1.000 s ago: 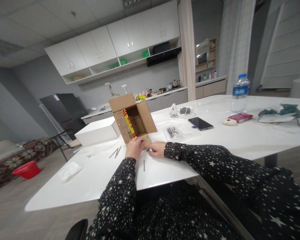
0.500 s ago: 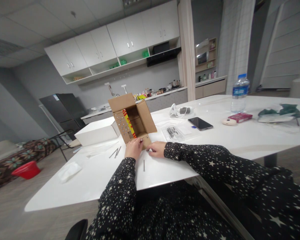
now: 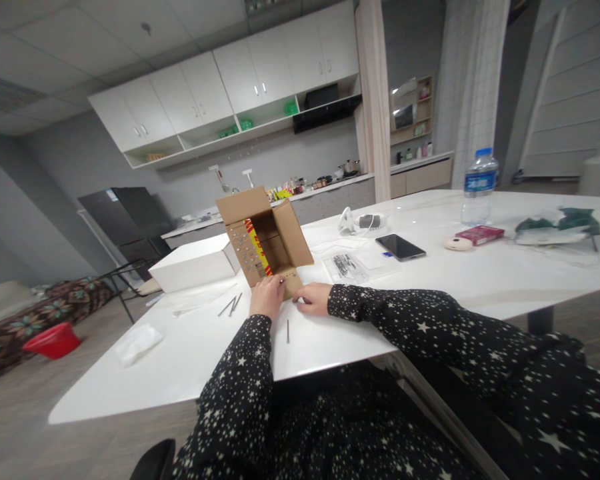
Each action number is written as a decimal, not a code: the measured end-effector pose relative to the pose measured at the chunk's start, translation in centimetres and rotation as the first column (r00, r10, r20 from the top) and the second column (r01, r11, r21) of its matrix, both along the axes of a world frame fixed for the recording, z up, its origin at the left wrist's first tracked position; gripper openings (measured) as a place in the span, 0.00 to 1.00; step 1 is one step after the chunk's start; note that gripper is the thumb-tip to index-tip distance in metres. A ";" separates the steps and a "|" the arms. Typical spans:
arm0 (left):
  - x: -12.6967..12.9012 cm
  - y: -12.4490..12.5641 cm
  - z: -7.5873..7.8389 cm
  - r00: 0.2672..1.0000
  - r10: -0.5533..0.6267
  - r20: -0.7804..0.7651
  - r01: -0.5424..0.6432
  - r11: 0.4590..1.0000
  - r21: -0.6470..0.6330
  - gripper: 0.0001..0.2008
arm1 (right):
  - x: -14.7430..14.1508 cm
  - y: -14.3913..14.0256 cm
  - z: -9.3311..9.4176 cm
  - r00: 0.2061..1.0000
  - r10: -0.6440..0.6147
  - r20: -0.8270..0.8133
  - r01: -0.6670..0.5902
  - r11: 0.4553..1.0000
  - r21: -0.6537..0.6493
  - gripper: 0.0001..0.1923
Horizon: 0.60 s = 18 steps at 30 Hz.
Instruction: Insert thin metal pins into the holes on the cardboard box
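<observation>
An open cardboard box [image 3: 295, 235] stands tilted on the white table, its opening facing me. Small silvery dots cover its left flap [image 3: 245, 252], beside a red and yellow strip of tape. At the lower front flap [image 3: 293, 283], my left hand [image 3: 267, 297] has its fingers closed in a pinch; what is between them is too small to name. My right hand [image 3: 314, 298] rests on the table by that flap's right corner. Its fingers are curled in, with something small and dark at the tips. A thin metal rod, like a screwdriver [image 3: 288, 331], lies just in front of my hands.
Left of the box are several thin metal tools [image 3: 233, 305], a white box [image 3: 195, 263] and a crumpled tissue [image 3: 139, 345]. To the right lie a plastic bag [image 3: 347, 267], a phone [image 3: 401, 247], a pink box [image 3: 481, 235] and a water bottle [image 3: 479, 190].
</observation>
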<state>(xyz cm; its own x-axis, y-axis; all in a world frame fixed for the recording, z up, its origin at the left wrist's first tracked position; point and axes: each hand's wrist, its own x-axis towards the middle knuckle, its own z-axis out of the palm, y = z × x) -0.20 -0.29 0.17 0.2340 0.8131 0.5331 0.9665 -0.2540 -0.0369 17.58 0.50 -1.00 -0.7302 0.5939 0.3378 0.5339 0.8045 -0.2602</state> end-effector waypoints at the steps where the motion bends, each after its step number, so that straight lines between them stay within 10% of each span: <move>1: 0.0 0.0 0.0 1.000 0.003 0.001 -0.003 1.000 0.000 0.11 | 0.0 0.0 0.0 1.000 -0.001 0.001 0.001 1.000 -0.002 0.16; 18: 0.1 -0.1 0.2 0.997 0.052 0.050 -0.054 0.998 0.030 0.12 | -0.1 0.2 -0.1 1.000 0.011 0.006 -0.011 1.000 0.008 0.16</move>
<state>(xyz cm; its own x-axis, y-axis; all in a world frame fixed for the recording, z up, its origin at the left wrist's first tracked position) -0.13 -0.35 0.37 0.1637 0.8064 0.5683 0.9795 -0.2016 0.0040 17.48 0.67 -1.12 -0.7388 0.5830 0.3380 0.5267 0.8125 -0.2501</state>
